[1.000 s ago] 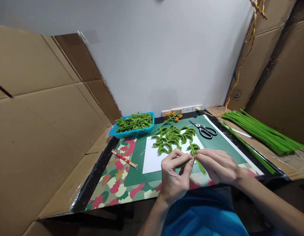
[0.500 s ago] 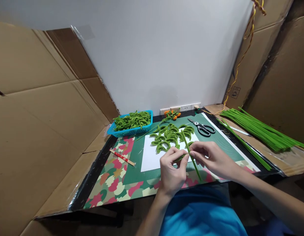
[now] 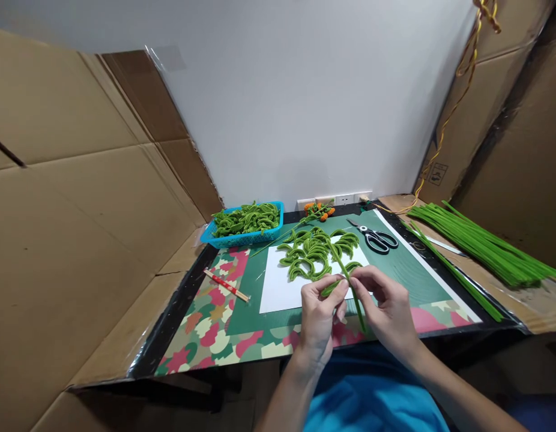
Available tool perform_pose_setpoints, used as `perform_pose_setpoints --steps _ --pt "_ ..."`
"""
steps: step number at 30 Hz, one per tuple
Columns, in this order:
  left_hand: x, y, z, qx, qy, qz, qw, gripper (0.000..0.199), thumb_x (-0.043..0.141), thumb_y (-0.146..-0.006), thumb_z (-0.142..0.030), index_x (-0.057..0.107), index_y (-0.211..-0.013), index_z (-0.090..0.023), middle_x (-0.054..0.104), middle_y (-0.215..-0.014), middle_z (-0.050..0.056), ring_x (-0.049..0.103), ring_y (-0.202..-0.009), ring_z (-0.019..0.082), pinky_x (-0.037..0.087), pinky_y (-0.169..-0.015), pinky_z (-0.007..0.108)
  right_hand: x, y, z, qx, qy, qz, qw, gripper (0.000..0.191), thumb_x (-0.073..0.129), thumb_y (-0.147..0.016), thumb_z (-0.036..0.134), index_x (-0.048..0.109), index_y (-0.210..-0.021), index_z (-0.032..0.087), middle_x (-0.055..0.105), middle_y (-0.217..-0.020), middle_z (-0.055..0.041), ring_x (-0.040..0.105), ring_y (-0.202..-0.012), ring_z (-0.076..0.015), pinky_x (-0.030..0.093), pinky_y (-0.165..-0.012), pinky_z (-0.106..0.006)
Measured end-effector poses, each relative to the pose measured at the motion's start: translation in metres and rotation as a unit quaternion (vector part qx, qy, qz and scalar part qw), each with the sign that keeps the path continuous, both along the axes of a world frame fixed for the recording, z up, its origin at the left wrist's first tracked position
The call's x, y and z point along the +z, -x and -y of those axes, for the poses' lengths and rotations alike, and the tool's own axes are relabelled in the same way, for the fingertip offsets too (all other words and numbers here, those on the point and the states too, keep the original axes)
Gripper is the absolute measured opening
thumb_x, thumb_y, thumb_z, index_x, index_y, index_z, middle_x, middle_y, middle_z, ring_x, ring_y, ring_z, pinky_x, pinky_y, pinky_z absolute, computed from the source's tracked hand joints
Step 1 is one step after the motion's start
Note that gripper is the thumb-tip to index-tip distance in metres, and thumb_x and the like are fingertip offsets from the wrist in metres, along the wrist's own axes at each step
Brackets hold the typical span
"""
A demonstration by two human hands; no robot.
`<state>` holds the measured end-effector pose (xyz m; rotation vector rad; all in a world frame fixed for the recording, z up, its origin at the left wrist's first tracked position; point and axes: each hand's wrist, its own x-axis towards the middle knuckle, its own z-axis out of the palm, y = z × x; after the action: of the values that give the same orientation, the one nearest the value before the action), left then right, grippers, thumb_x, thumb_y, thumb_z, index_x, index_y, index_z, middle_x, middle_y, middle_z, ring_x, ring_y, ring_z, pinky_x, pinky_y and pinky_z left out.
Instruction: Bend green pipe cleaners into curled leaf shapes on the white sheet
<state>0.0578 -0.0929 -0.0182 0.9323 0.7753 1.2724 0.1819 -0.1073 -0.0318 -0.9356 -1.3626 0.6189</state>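
Between my two hands is a long green pipe cleaner (image 3: pixel 359 312), slanting from the upper left down toward the table's front edge. My left hand (image 3: pixel 320 312) is closed, pinching the pipe cleaner near its middle, with a bent green piece (image 3: pixel 328 290) showing between its fingers. My right hand (image 3: pixel 388 303) pinches the same stem from the other side, thumb and forefinger meeting my left fingertips. Just beyond them, curled green pipe-cleaner leaves (image 3: pixel 311 246) lie in clusters on a white sheet of paper (image 3: pixel 273 294).
A blue basket (image 3: pixel 206 235) heaped with green pieces stands back left. Black-handled scissors (image 3: pixel 380 241) lie right of the paper, orange flowers (image 3: pixel 320 211) behind. A bundle of straight green pipe cleaners (image 3: pixel 485 243) rests at right, wrapped chopsticks (image 3: pixel 226 285) at left. Cardboard walls (image 3: pixel 102 228) flank the table.
The view has shifted slightly. My right hand has turned more upright and drawn closer in against my left hand. Both still pinch the pipe cleaner.
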Motion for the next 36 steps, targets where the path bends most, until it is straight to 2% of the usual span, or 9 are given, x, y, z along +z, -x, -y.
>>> perform_pose_setpoints --steps 6,9,12,15,18,20,24,31,36 --pt "0.001 0.003 -0.001 -0.039 0.029 0.019 0.999 0.026 0.088 -0.08 -0.034 0.075 -0.085 -0.011 0.046 -0.059 -0.006 0.035 -0.045 0.002 0.023 -0.043 0.016 -0.006 0.008 0.002 -0.035 0.005 -0.056 0.998 0.011 0.067 -0.101 0.032 0.07 -0.097 0.022 0.071 -0.086 -0.0019 0.067 -0.073 -0.0147 0.054 -0.067 -0.023" --pt "-0.001 0.007 -0.004 -0.034 0.019 -0.023 0.999 0.03 0.087 -0.082 -0.038 0.074 -0.088 -0.012 0.046 -0.056 -0.006 0.036 -0.045 0.003 0.024 -0.043 0.016 -0.005 0.007 0.003 -0.033 0.037 -0.063 0.997 0.016 0.068 -0.101 0.036 0.071 -0.097 0.021 0.07 -0.082 -0.0022 0.065 -0.071 -0.0155 0.054 -0.066 -0.024" --pt "-0.005 0.011 -0.008 -0.024 -0.007 -0.082 0.996 0.034 0.087 -0.08 -0.043 0.073 -0.089 -0.012 0.05 -0.055 -0.006 0.038 -0.045 0.004 0.029 -0.044 0.017 -0.004 0.004 0.004 0.003 0.095 -0.089 0.992 0.022 0.072 -0.097 0.042 0.072 -0.096 0.02 0.069 -0.08 -0.003 0.065 -0.071 -0.0167 0.053 -0.064 -0.025" --pt "-0.006 0.014 -0.007 -0.025 -0.07 -0.159 0.985 0.032 0.086 -0.081 -0.043 0.073 -0.083 -0.013 0.063 -0.066 0.001 0.053 -0.054 0.009 0.042 -0.051 0.019 -0.005 -0.003 0.006 0.061 0.138 -0.138 0.979 0.028 0.08 -0.09 0.045 0.071 -0.094 0.019 0.069 -0.079 -0.0031 0.065 -0.068 -0.0172 0.054 -0.063 -0.026" --pt "-0.006 0.014 -0.004 -0.034 -0.102 -0.203 0.973 0.029 0.083 -0.085 -0.041 0.073 -0.089 -0.014 0.072 -0.082 0.005 0.068 -0.069 0.015 0.053 -0.062 0.022 -0.01 -0.012 0.006 0.098 0.157 -0.174 0.967 0.031 0.083 -0.086 0.046 0.07 -0.089 0.018 0.069 -0.079 -0.0031 0.065 -0.068 -0.0172 0.054 -0.064 -0.026" --pt "-0.007 0.012 -0.002 -0.044 -0.092 -0.196 0.975 0.03 0.082 -0.086 -0.041 0.069 -0.095 -0.016 0.072 -0.085 0.004 0.069 -0.067 0.015 0.051 -0.058 0.021 -0.013 -0.017 0.005 0.092 0.161 -0.195 0.963 0.032 0.083 -0.087 0.047 0.07 -0.088 0.018 0.068 -0.079 -0.0031 0.065 -0.071 -0.0174 0.054 -0.066 -0.026" --pt "-0.011 0.012 -0.003 -0.032 -0.078 -0.166 0.982 0.035 0.077 -0.09 -0.048 0.061 -0.09 -0.017 0.059 -0.069 -0.003 0.053 -0.045 0.007 0.041 -0.044 0.018 -0.016 -0.018 0.005 0.065 0.161 -0.215 0.961 0.032 0.082 -0.088 0.047 0.07 -0.091 0.019 0.069 -0.079 -0.0033 0.066 -0.073 -0.0186 0.055 -0.069 -0.028" --pt "-0.01 0.016 -0.003 -0.015 -0.066 -0.177 0.982 0.041 0.077 -0.089 -0.055 0.062 -0.086 -0.016 0.057 -0.061 -0.004 0.055 -0.043 0.008 0.044 -0.044 0.018 -0.016 -0.015 0.009 0.071 0.174 -0.267 0.945 0.032 0.086 -0.084 0.046 0.068 -0.091 0.02 0.07 -0.077 -0.0021 0.067 -0.069 -0.0185 0.058 -0.068 -0.03" --pt "-0.005 0.019 -0.004 -0.002 -0.062 -0.166 0.984 0.044 0.079 -0.086 -0.056 0.063 -0.083 -0.015 0.062 -0.061 -0.002 0.053 -0.038 0.008 0.039 -0.039 0.018 -0.01 -0.018 0.01 0.08 0.165 -0.201 0.962 0.033 0.084 -0.085 0.049 0.074 -0.091 0.018 0.073 -0.077 -0.0047 0.069 -0.07 -0.0207 0.058 -0.068 -0.031"
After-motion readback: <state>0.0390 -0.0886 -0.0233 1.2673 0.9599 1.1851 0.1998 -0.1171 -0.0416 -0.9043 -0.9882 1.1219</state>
